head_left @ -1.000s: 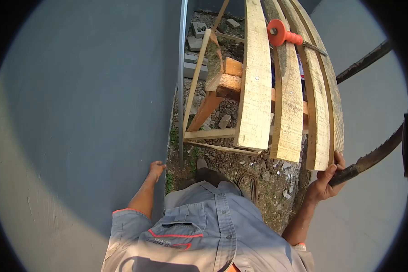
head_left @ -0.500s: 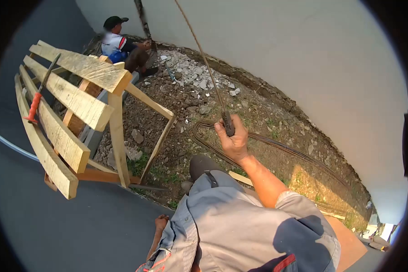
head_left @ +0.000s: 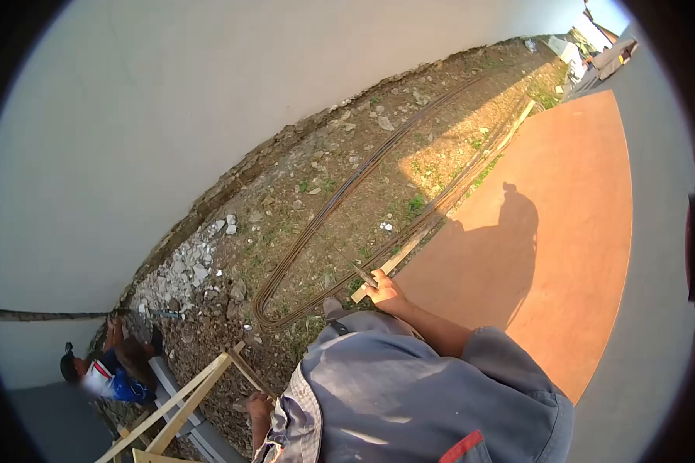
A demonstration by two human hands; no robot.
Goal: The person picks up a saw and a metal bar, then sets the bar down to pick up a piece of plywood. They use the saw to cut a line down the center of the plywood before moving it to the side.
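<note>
Fingers (head_left: pixel 379 276) of the right hand (head_left: pixel 389 296) grip one saw (head_left: pixel 365 277) near one panel (head_left: pixel 575 201).

The wearer's two hands: one left hand (head_left: pixel 260 405), one right hand (head_left: pixel 388 295). One saw (head_left: pixel 365 276), one other person (head_left: pixel 123 374), one cap (head_left: pixel 68 361), one large orange sheet (head_left: pixel 575 231), one rod bundle (head_left: pixel 355 181). White stones (head_left: pixel 197 258) — many, too small to count.

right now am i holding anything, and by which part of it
Your right hand grips a slim tool by its handle, the thin end pointing away from you. Whether your left hand holds anything cannot be told.
</note>
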